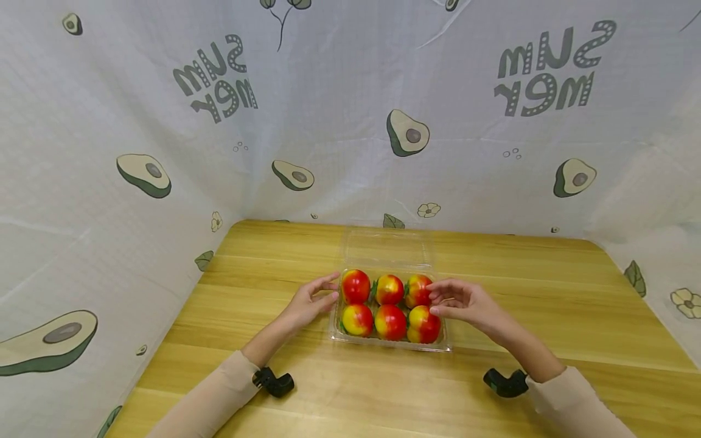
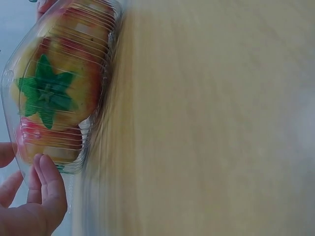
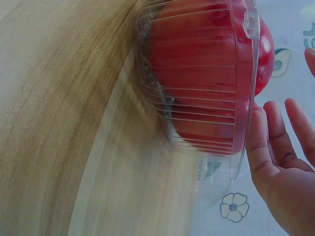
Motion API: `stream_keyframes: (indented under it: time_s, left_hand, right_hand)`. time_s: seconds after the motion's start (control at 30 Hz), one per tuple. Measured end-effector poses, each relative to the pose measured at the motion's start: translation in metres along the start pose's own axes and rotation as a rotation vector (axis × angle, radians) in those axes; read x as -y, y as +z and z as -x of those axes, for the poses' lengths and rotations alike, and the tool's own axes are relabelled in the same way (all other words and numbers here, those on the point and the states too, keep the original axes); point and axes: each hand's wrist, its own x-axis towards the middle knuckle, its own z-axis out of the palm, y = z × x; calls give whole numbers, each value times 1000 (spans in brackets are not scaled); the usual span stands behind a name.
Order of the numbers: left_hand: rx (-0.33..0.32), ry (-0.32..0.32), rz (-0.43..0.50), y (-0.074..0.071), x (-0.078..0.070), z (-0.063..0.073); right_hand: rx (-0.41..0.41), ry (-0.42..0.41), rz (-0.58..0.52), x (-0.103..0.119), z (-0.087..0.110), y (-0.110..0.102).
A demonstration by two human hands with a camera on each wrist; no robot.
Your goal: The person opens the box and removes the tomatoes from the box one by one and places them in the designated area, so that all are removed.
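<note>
A clear plastic clamshell box (image 1: 391, 345) lies on the table with its lid (image 1: 387, 248) folded back. Inside sit two rows of round red-and-yellow fruits (image 1: 390, 322), and a green star-shaped leaf (image 2: 47, 92) shows through the wall in the left wrist view. At the box's left end is my left hand (image 1: 306, 304), its relaxed fingertips right at the wall and rim. My right hand (image 1: 462, 301) reaches over the right rim, loosely bent fingers beside the right-hand fruits. The right wrist view shows these fingers spread, with nothing pinched between them.
The wooden table (image 1: 274, 255) extends to both sides of the box. A white cloth (image 1: 339, 121) printed with avocados and lettering hangs behind and around it. Black wrist devices (image 1: 276, 383) sit on both forearms.
</note>
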Motion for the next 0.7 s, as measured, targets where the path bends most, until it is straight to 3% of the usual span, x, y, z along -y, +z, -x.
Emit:
stream_keyframes:
  time_s: [0.3,0.7]
  left_hand:
    - [2,-2,9,0,-1,0]
    - [-1,-17,63,0,-2,-2]
  right_hand:
    - [5,-5,20,-2,1,2]
    - [23,-114,106,-7,-2,7]
